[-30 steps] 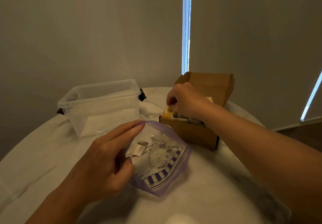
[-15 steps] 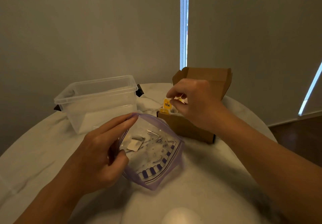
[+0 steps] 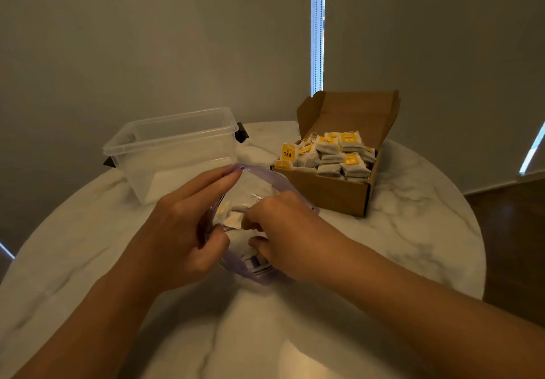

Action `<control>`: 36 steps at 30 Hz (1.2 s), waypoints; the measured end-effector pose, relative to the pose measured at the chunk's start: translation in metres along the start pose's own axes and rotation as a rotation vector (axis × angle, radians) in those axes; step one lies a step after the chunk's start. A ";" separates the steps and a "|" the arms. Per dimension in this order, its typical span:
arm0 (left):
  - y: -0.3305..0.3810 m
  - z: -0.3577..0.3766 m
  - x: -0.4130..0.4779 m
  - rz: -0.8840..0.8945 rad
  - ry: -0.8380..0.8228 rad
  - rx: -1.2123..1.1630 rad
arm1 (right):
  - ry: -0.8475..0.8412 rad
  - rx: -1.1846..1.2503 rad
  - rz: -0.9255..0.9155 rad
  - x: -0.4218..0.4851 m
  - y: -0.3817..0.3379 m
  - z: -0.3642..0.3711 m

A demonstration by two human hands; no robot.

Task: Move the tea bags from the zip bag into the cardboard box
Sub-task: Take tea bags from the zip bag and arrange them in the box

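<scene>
The marble table bears a clear tub, an open cardboard box and a zip bag.

Dim room, daylight through blind gap (edges bowed).

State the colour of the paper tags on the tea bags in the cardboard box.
Yellow; the tags show best in the head view.

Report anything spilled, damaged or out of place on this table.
Nothing stands out. The tea bags sit heaped inside the cardboard box, none on the table; the left hand holds the zip bag open while the right hand reaches in.
</scene>
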State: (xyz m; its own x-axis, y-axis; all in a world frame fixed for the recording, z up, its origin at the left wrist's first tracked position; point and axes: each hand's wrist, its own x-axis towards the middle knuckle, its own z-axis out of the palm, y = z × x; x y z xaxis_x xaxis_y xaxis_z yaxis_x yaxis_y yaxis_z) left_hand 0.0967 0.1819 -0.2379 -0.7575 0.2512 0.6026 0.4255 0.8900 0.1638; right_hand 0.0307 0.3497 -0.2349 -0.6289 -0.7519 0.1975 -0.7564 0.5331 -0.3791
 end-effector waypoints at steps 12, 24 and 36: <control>-0.001 0.000 -0.001 0.013 -0.033 -0.075 | -0.084 -0.165 0.115 0.065 -0.002 0.032; 0.001 0.001 -0.002 -0.004 -0.014 -0.081 | 0.038 -0.201 -0.053 0.041 0.000 0.028; 0.000 0.001 0.000 0.015 0.007 -0.075 | 0.241 0.219 0.011 -0.039 0.009 -0.012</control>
State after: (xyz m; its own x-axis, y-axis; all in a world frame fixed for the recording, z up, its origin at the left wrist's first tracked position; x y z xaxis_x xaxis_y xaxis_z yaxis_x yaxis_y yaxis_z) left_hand 0.0962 0.1829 -0.2389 -0.7473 0.2617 0.6108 0.4732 0.8549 0.2127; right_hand 0.0462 0.3889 -0.2351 -0.6808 -0.6191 0.3914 -0.7094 0.4245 -0.5626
